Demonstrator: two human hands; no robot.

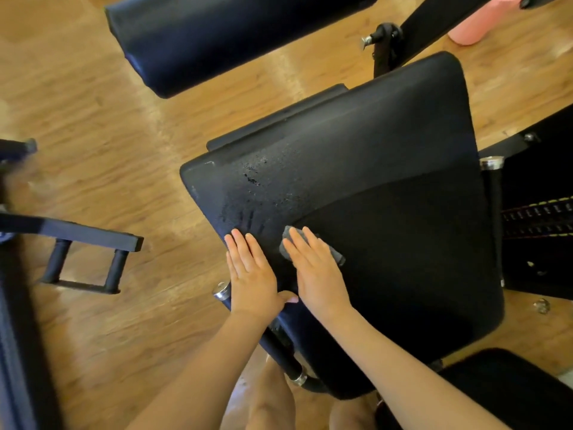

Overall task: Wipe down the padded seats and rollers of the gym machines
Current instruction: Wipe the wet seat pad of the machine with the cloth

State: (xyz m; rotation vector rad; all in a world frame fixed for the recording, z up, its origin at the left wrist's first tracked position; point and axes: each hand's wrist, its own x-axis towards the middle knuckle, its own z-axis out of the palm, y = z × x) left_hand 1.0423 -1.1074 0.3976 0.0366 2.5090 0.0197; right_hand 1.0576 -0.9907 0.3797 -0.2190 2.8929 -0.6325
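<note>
Black padding fills the middle of the view: a broad padded seat, tilted across the frame, with wet droplets and streaks glistening on its left part. On that pad, near its lower left edge, lies a small grey cloth. The right hand presses flat on the cloth with straight fingers, so the cloth shows only at the fingertips and along the hand's outer side. The left hand rests just beside it, palm down on the seat's edge, fingers straight and together, holding nothing; its thumb touches the right hand's wrist. Under the left hand a black tube with a chrome cap runs down along the seat's side. Another chrome cap stands at the seat's right edge. Above, well apart, a second black pad crosses the top of the view. A black metal frame stands to the left on the wooden floor. A pink object sits in the upper right corner, partly hidden by a dark bar.
</note>
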